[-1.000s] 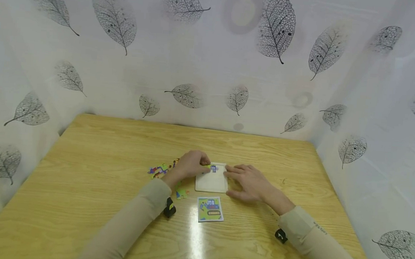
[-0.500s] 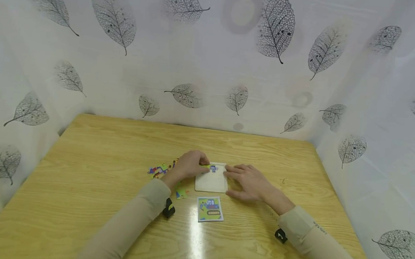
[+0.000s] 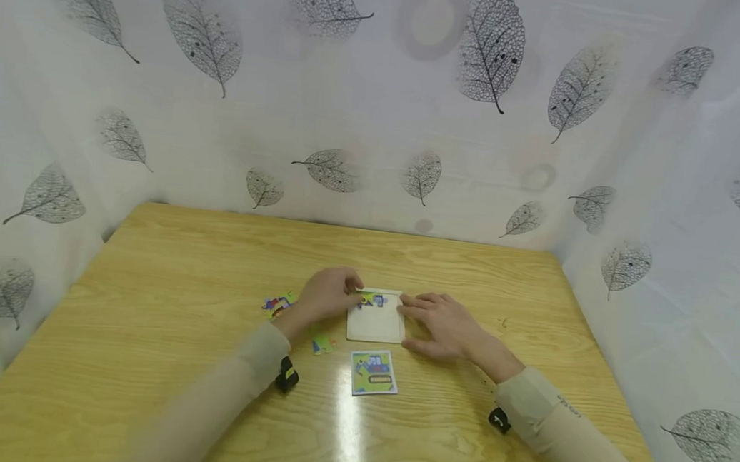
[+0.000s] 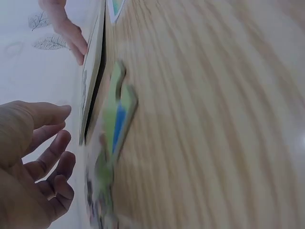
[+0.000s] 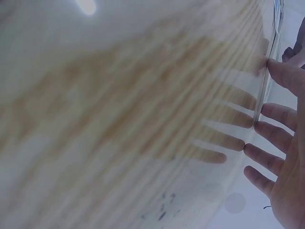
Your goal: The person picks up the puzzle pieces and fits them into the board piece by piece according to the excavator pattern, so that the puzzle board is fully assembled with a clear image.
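In the head view a shallow white tray [image 3: 375,324] lies on the table, with joined puzzle pieces [image 3: 373,301] along its far left part. My left hand [image 3: 325,296] is at the tray's left edge; in the left wrist view that hand [image 4: 35,162] has loosely bent fingers, thumb and fingertips apart, holding nothing. My right hand [image 3: 447,327] rests with spread fingers against the tray's right edge, and the right wrist view shows those fingers [image 5: 276,136] along that edge.
Loose puzzle pieces [image 3: 277,303] lie left of the tray, partly behind my left hand. Another green piece [image 3: 322,344] is nearer the front. A picture card with a vehicle [image 3: 374,373] lies just in front of the tray. Leaf-printed curtains [image 3: 352,115] stand around the table.
My left hand has let go of the piece at the tray's far left corner and drawn back to the left, uncovering it. The right hand has stayed at the tray.
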The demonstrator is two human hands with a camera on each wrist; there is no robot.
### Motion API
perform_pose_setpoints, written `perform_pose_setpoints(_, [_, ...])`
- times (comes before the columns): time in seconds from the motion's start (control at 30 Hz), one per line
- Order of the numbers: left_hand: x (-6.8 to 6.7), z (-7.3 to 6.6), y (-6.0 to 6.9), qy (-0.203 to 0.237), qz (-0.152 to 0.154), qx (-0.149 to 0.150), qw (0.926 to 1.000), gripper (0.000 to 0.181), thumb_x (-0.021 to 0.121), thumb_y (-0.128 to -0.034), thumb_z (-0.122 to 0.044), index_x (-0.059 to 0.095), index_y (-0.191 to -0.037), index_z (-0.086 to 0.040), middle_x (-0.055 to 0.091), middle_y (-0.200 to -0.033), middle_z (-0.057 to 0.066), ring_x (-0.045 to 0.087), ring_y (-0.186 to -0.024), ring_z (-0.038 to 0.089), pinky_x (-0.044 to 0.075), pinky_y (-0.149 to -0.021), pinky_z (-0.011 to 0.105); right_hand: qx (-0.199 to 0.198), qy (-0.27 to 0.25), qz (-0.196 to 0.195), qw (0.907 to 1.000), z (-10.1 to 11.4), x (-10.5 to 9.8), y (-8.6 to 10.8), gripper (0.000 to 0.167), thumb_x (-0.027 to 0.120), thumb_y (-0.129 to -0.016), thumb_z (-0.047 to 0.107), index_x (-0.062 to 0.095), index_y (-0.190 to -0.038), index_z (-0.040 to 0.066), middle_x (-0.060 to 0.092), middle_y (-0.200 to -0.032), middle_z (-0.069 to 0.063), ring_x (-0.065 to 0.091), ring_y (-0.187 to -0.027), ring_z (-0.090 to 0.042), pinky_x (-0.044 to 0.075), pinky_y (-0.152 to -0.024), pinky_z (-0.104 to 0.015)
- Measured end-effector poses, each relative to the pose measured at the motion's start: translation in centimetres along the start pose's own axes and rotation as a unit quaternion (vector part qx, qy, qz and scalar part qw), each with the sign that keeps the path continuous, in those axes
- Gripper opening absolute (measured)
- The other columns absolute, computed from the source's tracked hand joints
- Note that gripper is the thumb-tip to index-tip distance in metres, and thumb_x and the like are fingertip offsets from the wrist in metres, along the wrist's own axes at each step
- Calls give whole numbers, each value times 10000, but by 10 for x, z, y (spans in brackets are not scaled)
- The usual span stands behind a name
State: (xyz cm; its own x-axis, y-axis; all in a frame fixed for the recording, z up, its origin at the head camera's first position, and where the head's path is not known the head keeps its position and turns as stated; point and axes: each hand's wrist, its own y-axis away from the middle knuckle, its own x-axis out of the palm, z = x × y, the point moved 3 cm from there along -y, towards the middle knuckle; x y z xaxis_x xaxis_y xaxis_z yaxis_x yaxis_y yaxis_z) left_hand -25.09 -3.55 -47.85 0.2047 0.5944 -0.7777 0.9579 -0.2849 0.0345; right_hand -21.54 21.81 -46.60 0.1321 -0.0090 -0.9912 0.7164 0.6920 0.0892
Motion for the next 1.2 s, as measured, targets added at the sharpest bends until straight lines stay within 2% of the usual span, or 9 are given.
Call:
perform_pose_setpoints(0.13, [-19, 15, 13, 16, -216, 4, 9998, 203, 738, -960, -284, 766, -1116, -158, 766, -1053, 19, 710, -963, 186, 588, -848, 376, -2, -3, 11, 10000, 0, 1, -1, 671, 614, -986, 577, 566, -1519, 173, 480, -1655, -49, 525, -1455, -368, 418, -1199, -596])
perform_pose_setpoints(0.37, [-52, 41, 33, -91, -496, 39, 9987, 255, 761, -947, -297, 764, -1128, -119, 775, -1056, 50, 707, -922, 208, 574, -808, 395, -20, 13, -33, 10000, 0, 1, -2, 667, 616, -985, 577, 571, -1515, 175, 480, -1655, -44, 527, -1455, -363, 419, -1201, -591])
perform_pose_setpoints(0.57, [-69, 67, 50, -159, -544, -108, 9983, 278, 750, -954, -286, 751, -1162, -102, 771, -1128, 91, 720, -996, 261, 592, -865, 464, -33, 36, -50, 10000, 1, 1, -3, 669, 610, -987, 585, 573, -1514, 173, 486, -1651, -45, 532, -1450, -362, 425, -1196, -587])
perform_pose_setpoints(0.73, [-76, 81, 61, -316, -564, -67, 9979, 298, 771, -937, -259, 752, -1166, -69, 761, -1146, 132, 704, -1069, 321, 583, -938, 531, -20, 64, -48, 10000, 1, 1, -4, 670, 614, -986, 585, 575, -1512, 172, 490, -1648, -45, 536, -1447, -361, 431, -1193, -585])
perform_pose_setpoints(0.83, [-77, 85, 64, -463, -538, 19, 9975, 321, 801, -915, -258, 756, -1161, -56, 763, -1127, 134, 702, -1062, 323, 583, -943, 535, -20, 66, -47, 10000, 1, 1, -4, 669, 615, -985, 581, 577, -1510, 168, 492, -1646, -49, 537, -1446, -364, 432, -1192, -588])
perform_pose_setpoints(1.2, [-69, 93, 66, -649, -315, -16, 9974, 392, 808, -908, -330, 757, -1168, -41, 752, -1084, 115, 699, -993, 271, 596, -900, 493, -34, 83, -47, 9999, 1, 1, -6, 669, 614, -985, 580, 580, -1506, 162, 496, -1644, -55, 537, -1444, -366, 424, -1197, -592])
